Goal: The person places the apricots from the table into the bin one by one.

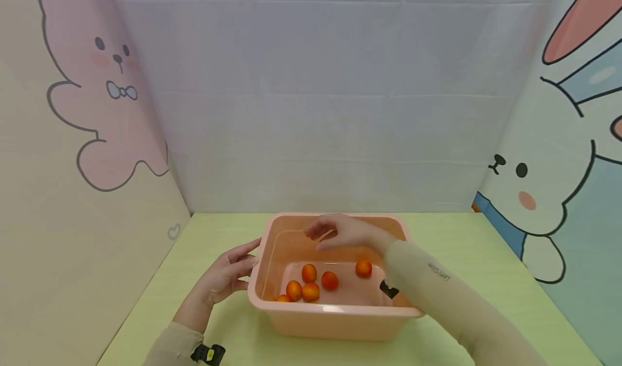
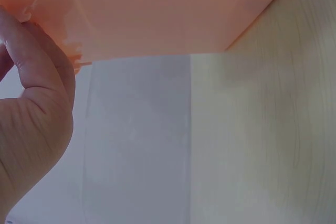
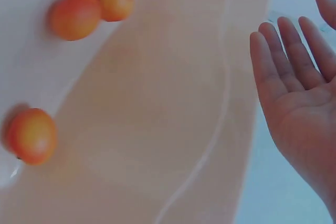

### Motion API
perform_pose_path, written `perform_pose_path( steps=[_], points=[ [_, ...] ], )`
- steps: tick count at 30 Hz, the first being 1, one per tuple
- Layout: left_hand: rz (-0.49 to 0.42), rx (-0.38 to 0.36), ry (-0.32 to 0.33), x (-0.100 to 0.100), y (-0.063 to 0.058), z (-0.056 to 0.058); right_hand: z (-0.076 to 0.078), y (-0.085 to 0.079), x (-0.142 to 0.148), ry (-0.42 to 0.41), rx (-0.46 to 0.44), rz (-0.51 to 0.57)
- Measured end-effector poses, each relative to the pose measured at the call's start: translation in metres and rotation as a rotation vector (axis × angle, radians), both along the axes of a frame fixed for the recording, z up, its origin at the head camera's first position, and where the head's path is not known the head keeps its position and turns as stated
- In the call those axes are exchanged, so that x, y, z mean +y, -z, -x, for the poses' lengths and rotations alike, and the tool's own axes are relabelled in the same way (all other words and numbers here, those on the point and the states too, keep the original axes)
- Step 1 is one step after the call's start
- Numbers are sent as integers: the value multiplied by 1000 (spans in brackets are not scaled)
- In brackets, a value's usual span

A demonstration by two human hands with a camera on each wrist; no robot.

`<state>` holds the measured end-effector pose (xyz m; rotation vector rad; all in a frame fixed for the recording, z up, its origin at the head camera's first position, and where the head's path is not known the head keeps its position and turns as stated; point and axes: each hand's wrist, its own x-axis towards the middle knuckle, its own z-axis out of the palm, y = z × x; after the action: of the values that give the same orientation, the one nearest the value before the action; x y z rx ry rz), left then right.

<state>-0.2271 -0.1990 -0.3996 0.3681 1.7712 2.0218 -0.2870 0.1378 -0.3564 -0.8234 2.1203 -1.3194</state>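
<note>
A peach-coloured plastic basin [image 1: 340, 323] stands on the table, with several small, smooth orange-red oval fruits [image 1: 330, 280] lying on its floor. Most of these fruits are grouped toward the left, and one [image 1: 363, 269] lies apart on the right. At the basin's left rim, my left hand [image 1: 221, 277] holds the edge; part of its grip is hidden in the left wrist view. Above the far part of the basin hovers my right hand [image 1: 347, 231], its fingers loosely bent. In the right wrist view the palm [image 3: 310, 114] shows nothing in it.
The light yellow-green table [image 1: 452, 252] reaches back to a pale cloth wall [image 1: 340, 101]. A side panel with a pink bear [image 1: 112, 117] rises on the left, and one with a white rabbit [image 1: 534, 182] on the right. Both wrists carry small black devices [image 1: 208, 354].
</note>
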Motion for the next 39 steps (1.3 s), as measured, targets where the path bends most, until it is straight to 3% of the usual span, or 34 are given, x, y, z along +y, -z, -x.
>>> perform_pose_path(
  steps=[3, 9, 21, 30, 39],
  points=[
    [-1, 0, 2, 0, 0, 0, 5, -13, 8, -64, 152, 54],
    [-9, -1, 2, 0, 0, 0, 1, -37, 33, -36, 295, 171],
    [-39, 1, 17, 0, 0, -1, -21, -53, 109, 127, 394, 266],
    [-30, -5, 11, -1, 1, -1, -36, -28, 155, 240, 440, 280],
    [-30, -15, 4, 0, 0, -1, -56, 17, 182, 378, 431, 267]
  ],
)
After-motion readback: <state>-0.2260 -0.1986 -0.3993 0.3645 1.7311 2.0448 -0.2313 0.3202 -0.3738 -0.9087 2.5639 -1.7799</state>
